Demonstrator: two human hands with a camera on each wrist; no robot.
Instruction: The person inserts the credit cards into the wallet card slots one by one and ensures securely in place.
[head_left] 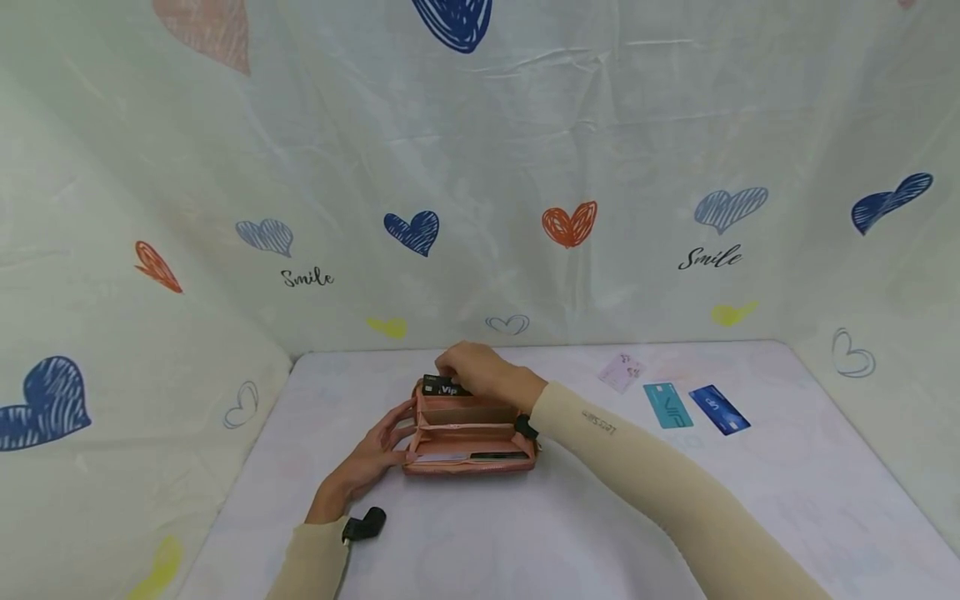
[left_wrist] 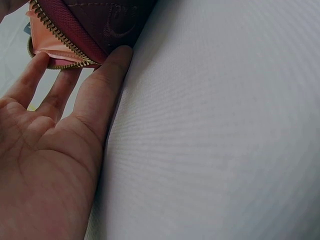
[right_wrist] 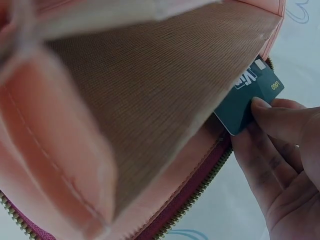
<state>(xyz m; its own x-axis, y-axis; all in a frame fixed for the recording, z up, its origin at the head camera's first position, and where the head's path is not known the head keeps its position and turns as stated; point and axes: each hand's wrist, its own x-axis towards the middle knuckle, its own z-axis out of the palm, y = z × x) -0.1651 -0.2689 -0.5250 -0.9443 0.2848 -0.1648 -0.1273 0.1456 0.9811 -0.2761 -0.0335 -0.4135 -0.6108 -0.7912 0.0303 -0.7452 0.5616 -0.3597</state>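
Observation:
A pink zip wallet (head_left: pixel 474 446) lies wide open on the table, its compartments facing up. My left hand (head_left: pixel 372 457) holds it at its left end, with the thumb at the front corner and the fingers along the side. In the left wrist view, the thumb (left_wrist: pixel 102 82) touches the dark red outside beside the brass zipper (left_wrist: pixel 57 35). At the wallet's back, my right hand (head_left: pixel 480 371) pinches a dark green Vip card (right_wrist: pixel 245 102) between thumb and fingers. The card's lower part is tucked behind the brown divider (right_wrist: pixel 150 85). Other cards (head_left: pixel 498 456) stick up in the front compartment.
To the right on the white table (head_left: pixel 600 525) lie a pale pink patterned card (head_left: pixel 622 372), a teal VIP card (head_left: pixel 668 406) and a blue card (head_left: pixel 720 409). A white sheet printed with hearts (head_left: pixel 480 150) hangs behind and at the sides.

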